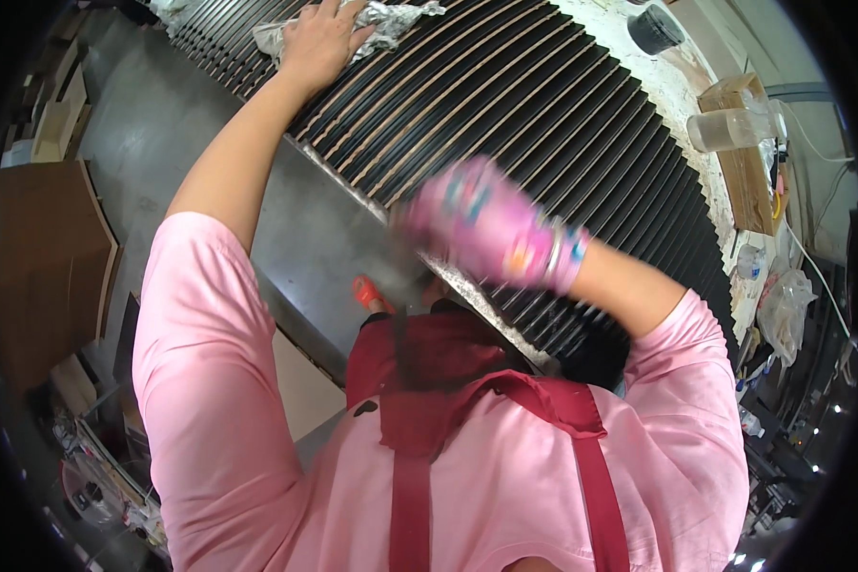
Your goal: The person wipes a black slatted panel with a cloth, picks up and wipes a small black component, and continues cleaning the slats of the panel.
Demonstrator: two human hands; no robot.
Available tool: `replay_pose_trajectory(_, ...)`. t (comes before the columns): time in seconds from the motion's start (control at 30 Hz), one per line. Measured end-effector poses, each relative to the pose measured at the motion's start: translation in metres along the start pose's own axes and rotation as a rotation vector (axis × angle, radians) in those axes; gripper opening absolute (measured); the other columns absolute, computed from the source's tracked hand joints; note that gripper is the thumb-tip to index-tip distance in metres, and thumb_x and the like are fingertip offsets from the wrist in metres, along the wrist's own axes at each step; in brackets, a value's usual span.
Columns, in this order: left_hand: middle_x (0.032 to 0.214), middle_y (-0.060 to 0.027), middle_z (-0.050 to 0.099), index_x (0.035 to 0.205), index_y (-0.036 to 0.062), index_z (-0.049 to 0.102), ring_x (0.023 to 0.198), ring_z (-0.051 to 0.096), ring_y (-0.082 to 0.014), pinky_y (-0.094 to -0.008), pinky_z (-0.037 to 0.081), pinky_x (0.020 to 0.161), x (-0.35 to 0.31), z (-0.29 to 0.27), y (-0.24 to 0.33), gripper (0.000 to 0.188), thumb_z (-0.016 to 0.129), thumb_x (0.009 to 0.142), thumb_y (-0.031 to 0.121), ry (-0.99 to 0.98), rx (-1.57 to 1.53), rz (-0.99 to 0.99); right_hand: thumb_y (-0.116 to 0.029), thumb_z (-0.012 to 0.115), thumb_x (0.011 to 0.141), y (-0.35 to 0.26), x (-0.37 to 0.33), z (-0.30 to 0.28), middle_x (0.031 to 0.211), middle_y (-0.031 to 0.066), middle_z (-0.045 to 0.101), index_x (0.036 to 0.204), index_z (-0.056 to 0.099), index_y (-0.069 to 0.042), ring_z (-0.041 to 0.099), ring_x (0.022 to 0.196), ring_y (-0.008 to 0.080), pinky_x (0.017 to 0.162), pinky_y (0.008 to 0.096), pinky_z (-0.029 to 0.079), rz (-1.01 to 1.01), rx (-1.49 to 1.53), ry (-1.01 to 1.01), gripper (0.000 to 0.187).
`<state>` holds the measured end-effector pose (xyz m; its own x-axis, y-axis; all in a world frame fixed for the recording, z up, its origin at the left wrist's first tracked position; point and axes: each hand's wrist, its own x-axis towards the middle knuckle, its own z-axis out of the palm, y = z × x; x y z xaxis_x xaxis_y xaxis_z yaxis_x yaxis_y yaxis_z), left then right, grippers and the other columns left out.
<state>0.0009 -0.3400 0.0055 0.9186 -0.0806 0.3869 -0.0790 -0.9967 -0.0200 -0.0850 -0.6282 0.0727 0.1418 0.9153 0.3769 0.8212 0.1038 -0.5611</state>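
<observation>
Long black strips (505,105) lie side by side in rows across a bench, with thin tan lines between many of them. My bare left hand (319,43) rests at the far left of the rows, fingers spread over a crumpled silvery-white sheet (391,27); its exact material is unclear. My right hand (486,224) wears a pink patterned glove and hovers around the near edge of the strips. Motion smears its fingers. A dark blur shows at its front, so I cannot make out whether something is held.
A pale bench edge (486,305) runs along my front. At the right stand a dark cup (654,30), a clear plastic container (734,128), a cardboard box (745,181) and a clear plastic bag (786,315). Brown boards (48,257) stand on the left beside the grey floor (153,124).
</observation>
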Motion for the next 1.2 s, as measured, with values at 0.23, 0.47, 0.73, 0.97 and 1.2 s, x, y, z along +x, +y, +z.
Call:
replay_pose_trajectory(0.23,0.119,-0.0087,0.053,0.128,0.0183,0.052,0.109,0.052,-0.0351,-0.0556,0.045,0.082,0.005,0.000,0.003,0.043,0.055,0.092,0.042,-0.035,-0.017,-0.022,-0.014,0.065,0.070,-0.017,-0.020,0.039,0.073,0.0085,0.062,0.083,0.063,-0.013,0.063,0.065,0.0248,0.055,0.0382,0.052,-0.064,-0.129,0.097,0.013)
replay_pose_trajectory(0.47,0.114,-0.0123,0.056,0.119,0.0115,0.058,0.101,0.055,-0.0345,-0.0456,0.047,0.084,0.013,-0.049,0.046,0.037,0.063,0.087,0.030,0.053,-0.204,0.084,-0.032,0.065,0.088,0.093,-0.055,-0.095,0.115,0.0177,0.062,0.123,0.059,-0.005,0.059,0.109,0.0278,0.095,0.0376,0.047,0.689,-0.062,0.507,0.044)
replay_pose_trajectory(0.73,0.116,-0.0176,0.056,0.116,0.0065,0.059,0.105,0.053,-0.0362,-0.0439,0.044,0.090,-0.045,-0.082,0.132,0.039,0.069,0.083,0.024,-0.162,-0.439,0.146,-0.032,0.062,0.087,0.169,-0.073,-0.098,0.116,0.0137,0.061,0.122,0.061,-0.016,0.059,0.106,0.0354,0.095,0.0408,0.045,0.831,-0.584,0.381,0.038)
replay_pose_trajectory(0.97,0.111,-0.0096,0.056,0.120,0.0144,0.058,0.102,0.055,-0.0320,-0.0504,0.047,0.079,-0.027,-0.040,0.056,0.039,0.061,0.088,0.036,-0.044,0.023,-0.076,-0.030,0.060,0.088,0.153,-0.067,-0.095,0.107,0.0101,0.064,0.111,0.064,-0.013,0.063,0.098,0.0262,0.085,0.0405,0.048,0.705,-0.634,0.325,0.029)
replay_pose_trajectory(1.2,0.115,-0.0082,0.054,0.121,0.0168,0.056,0.106,0.054,-0.0300,-0.0512,0.045,0.081,-0.030,-0.032,0.059,0.038,0.060,0.090,0.037,-0.044,0.011,-0.089,-0.018,0.063,0.079,-0.015,-0.026,-0.017,0.085,0.0085,0.059,0.109,0.060,-0.007,0.060,0.080,0.0279,0.077,0.0425,0.047,0.169,-0.258,-0.186,0.032)
